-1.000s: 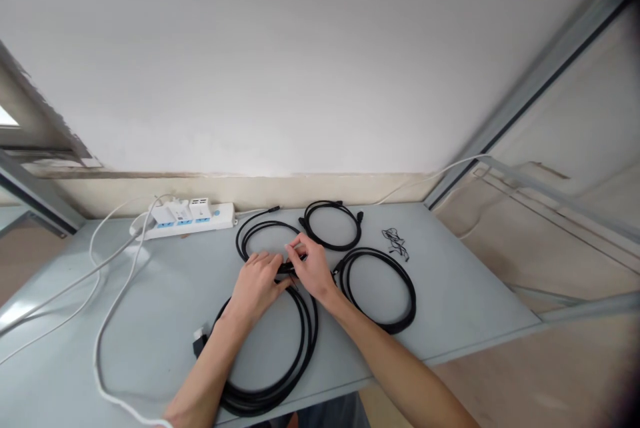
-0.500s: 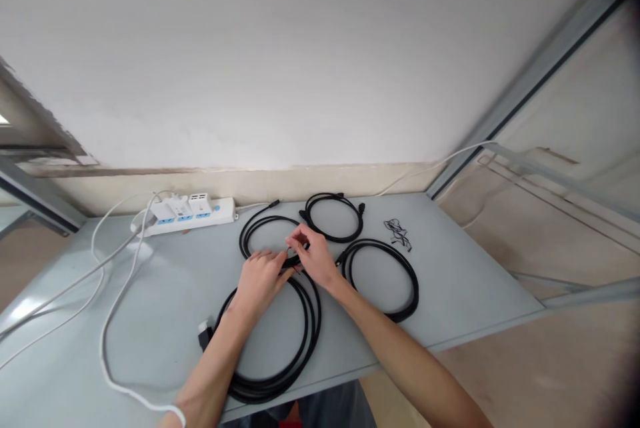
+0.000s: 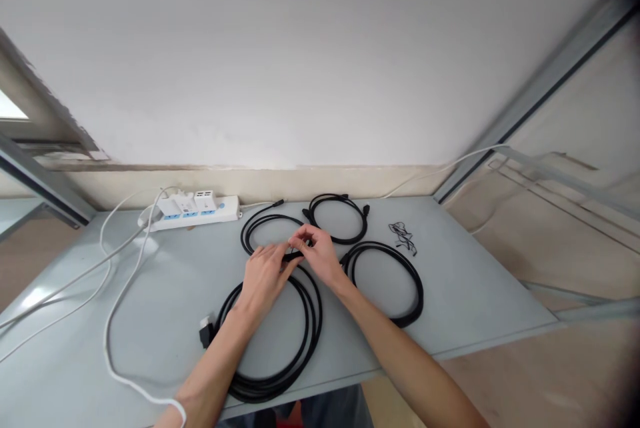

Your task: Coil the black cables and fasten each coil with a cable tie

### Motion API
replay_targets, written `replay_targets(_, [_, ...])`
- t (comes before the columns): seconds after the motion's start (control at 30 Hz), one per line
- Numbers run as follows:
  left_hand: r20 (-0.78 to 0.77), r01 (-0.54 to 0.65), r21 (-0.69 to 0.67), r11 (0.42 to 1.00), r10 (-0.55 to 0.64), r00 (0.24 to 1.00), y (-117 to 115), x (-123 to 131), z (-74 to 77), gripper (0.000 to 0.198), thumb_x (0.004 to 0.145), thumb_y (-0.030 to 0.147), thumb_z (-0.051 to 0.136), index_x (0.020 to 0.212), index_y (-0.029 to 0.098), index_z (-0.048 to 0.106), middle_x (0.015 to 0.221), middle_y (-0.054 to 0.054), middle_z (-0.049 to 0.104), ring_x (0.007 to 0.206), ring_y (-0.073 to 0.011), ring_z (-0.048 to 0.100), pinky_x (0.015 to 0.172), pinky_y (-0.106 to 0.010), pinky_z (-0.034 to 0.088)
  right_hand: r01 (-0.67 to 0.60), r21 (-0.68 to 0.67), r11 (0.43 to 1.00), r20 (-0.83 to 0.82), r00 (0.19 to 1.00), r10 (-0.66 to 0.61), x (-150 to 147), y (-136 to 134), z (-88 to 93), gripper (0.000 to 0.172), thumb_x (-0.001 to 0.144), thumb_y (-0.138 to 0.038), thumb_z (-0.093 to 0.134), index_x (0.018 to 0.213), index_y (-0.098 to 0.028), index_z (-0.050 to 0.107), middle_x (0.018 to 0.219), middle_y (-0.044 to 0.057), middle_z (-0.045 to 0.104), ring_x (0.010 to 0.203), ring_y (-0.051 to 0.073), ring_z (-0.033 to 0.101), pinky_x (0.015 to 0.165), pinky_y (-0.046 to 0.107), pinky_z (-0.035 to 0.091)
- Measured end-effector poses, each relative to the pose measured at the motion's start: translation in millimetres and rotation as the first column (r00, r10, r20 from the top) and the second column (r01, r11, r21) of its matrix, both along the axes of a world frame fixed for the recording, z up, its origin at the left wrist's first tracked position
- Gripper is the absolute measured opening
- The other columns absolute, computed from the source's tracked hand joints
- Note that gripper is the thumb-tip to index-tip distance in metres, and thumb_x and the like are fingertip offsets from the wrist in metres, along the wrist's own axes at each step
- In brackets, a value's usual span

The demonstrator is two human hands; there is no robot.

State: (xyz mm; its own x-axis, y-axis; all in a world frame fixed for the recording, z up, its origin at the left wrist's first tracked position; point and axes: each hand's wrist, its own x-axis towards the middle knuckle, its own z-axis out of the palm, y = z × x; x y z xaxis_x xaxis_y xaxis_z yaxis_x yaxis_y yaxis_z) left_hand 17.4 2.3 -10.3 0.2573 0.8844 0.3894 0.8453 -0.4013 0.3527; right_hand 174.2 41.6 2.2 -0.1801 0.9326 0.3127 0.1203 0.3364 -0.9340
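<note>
My left hand (image 3: 265,273) is closed around a bundle of black cable at the front edge of the back-left cable coil (image 3: 249,226). Close against it, my right hand (image 3: 317,253) pinches a thin dark wire tie (image 3: 292,249) at that bundle. The fingers hide much of the tie, so how far it wraps round is unclear. Just below both hands lies a larger black cable coil (image 3: 313,341), its plug (image 3: 205,333) with a clear cap out to the left. Another black cable coil (image 3: 417,285) sits right of my right wrist.
A smaller black cable coil (image 3: 364,225) lies at the back, with a heap of loose thin ties (image 3: 403,239) to its right. A white power strip (image 3: 225,209) with adapters stands at the back left. White cords (image 3: 111,321) run across the left side of the grey table (image 3: 475,295).
The view has shifted slightly, so things sit a little further right. Both hands stay at the same bundle; the right fingers have moved slightly around the tie.
</note>
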Motion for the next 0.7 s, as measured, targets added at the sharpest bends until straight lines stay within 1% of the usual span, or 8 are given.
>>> replay_targets(0.1, [0.083,-0.036,0.013,0.999,0.035,0.996,1,1,-4.1,0.024,0.1,0.042,0.054,0.098,0.021,0.066,0.084,-0.004,0.069,0.08,-0.0216,0.063,0.076,-0.032,0.045,-0.041,0.019,0.999,0.002,0.999,0.041,0,1,0.9,0.033,0.087,-0.05,0.07,0.074,-0.02,0.065,0.076,0.002,0.066,0.073,0.018,0.061,0.072,0.03,0.05])
replay_targets(0.2, [0.121,-0.067,-0.009,0.998,0.068,0.99,3,1,-9.5,0.023,0.099,0.038,0.055,0.089,0.02,0.065,0.081,-0.004,0.068,0.077,-0.0217,0.062,0.074,-0.032,0.044,-0.054,0.005,0.999,0.005,0.999,0.054,-3,-3,1.4,0.033,0.088,-0.05,0.07,0.073,-0.02,0.067,0.074,0.002,0.067,0.074,0.018,0.062,0.073,0.031,0.05])
replay_targets(0.27, [0.146,-0.071,-0.024,0.997,0.074,0.987,3,1,-11.0,0.024,0.099,0.037,0.055,0.086,0.02,0.065,0.078,-0.004,0.067,0.075,-0.0211,0.06,0.073,-0.032,0.043,-0.052,-0.007,0.999,-0.007,0.999,0.052,-5,-6,2.4,0.031,0.087,-0.048,0.071,0.073,-0.02,0.068,0.074,0.002,0.068,0.075,0.019,0.063,0.075,0.031,0.051])
replay_targets(0.37, [0.184,-0.068,-0.009,0.998,0.069,0.981,3,0,-8.4,0.027,0.1,0.038,0.054,0.084,0.02,0.065,0.075,-0.003,0.065,0.071,-0.0195,0.058,0.072,-0.031,0.041,-0.067,-0.011,0.998,-0.043,0.997,0.066,-6,-8,4.4,0.031,0.087,-0.048,0.072,0.074,-0.02,0.069,0.075,0.002,0.069,0.077,0.019,0.064,0.078,0.031,0.052])
replay_targets(0.5, [0.245,-0.035,0.027,0.999,0.028,0.969,2,-3,-2.2,0.033,0.099,0.043,0.055,0.079,0.021,0.069,0.069,-0.002,0.064,0.068,-0.0178,0.056,0.071,-0.03,0.04,-0.179,-0.014,0.984,-0.086,0.98,0.177,0,-3,5.3,0.039,0.096,-0.053,0.058,0.079,-0.02,0.071,0.079,0.004,0.069,0.08,0.019,0.065,0.079,0.033,0.053])
replay_targets(0.57, [0.283,-0.035,0.015,0.999,0.03,0.959,2,-5,-1.2,0.034,0.099,0.042,0.056,0.077,0.021,0.071,0.066,-0.002,0.064,0.067,-0.0174,0.056,0.071,-0.03,0.04,-0.227,0.006,0.974,-0.057,0.972,0.227,4,0,5.4,0.038,0.096,-0.054,0.059,0.084,-0.02,0.072,0.083,0.004,0.07,0.082,0.019,0.064,0.08,0.033,0.052])
replay_targets(0.63, [0.319,-0.049,-0.002,0.999,0.047,0.946,3,-8,-2.1,0.033,0.098,0.04,0.056,0.076,0.021,0.072,0.066,-0.002,0.065,0.066,-0.0171,0.056,0.07,-0.029,0.04,-0.241,0.042,0.969,0.022,0.97,0.241,6,1,6.0,0.033,0.089,-0.054,0.069,0.088,-0.021,0.073,0.087,0.004,0.072,0.083,0.019,0.063,0.082,0.033,0.051])
replay_targets(0.7, [0.338,-0.058,-0.01,0.998,0.058,0.939,4,-10,-4.1,0.03,0.096,0.036,0.057,0.076,0.02,0.072,0.067,-0.003,0.065,0.067,-0.0171,0.057,0.07,-0.029,0.04,-0.25,0.07,0.966,0.089,0.966,0.244,7,1,7.4,0.032,0.084,-0.053,0.076,0.09,-0.022,0.073,0.091,0.003,0.073,0.085,0.019,0.062,0.084,0.034,0.05])
